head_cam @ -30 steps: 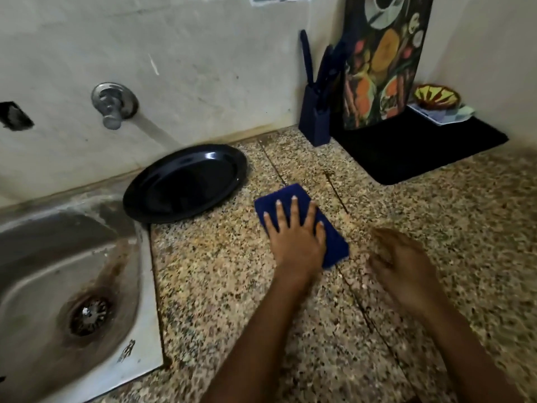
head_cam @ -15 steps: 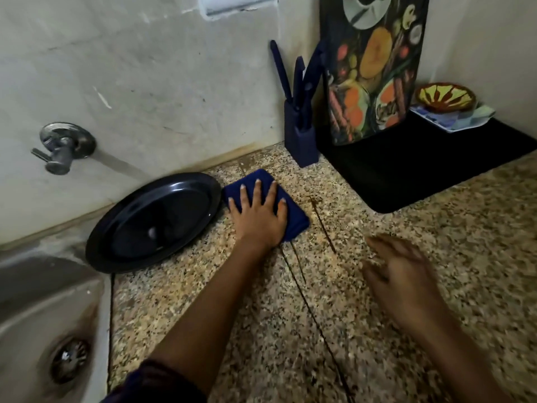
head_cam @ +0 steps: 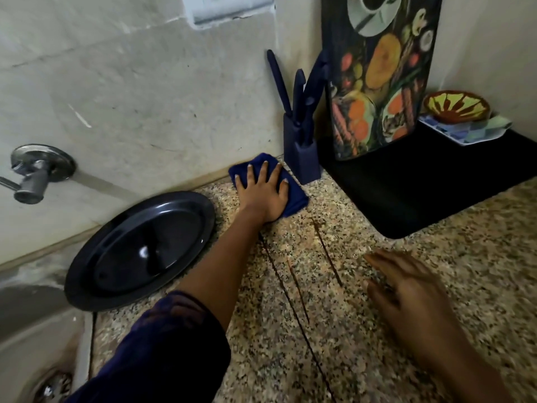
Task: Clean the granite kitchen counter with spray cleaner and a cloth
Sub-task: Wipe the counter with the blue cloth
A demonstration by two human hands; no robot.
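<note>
Since the earlier frames the blue cloth (head_cam: pixel 292 196) has been pushed away from the person across the granite counter (head_cam: pixel 334 330), from mid-counter up to the back edge by the wall, and the camera view has been shifted so the sink (head_cam: pixel 32 344) is now mostly cut off at lower left. The cloth is pressed flat under the left hand (head_cam: pixel 263 193), fingers straight and spread, palm down on top of it; nothing is pinched. The cloth is seen just beside the blue knife block (head_cam: pixel 302 158), close to touching it, and near the rim of the black plate (head_cam: pixel 139 251), which is lying on the counter partly over the sink edge. The right hand (head_cam: pixel 412 298) is held low over the counter at right, fingers extended and loosely together, nothing held; it is motion-blurred, so contact with the stone cannot be told. A dark sleeve (head_cam: pixel 162 353) is seen on the left arm. A wall tap (head_cam: pixel 37 170) is fixed at left. A black mat (head_cam: pixel 421 193) is laid in the far right corner, with a fruit-print cutting board (head_cam: pixel 380 74) stood upright against the wall on it, and a patterned bowl (head_cam: pixel 456 107) set on a folded cloth-like item behind. Dark seam lines are seen running across the granite between the two hands. No spray bottle is in view.
</note>
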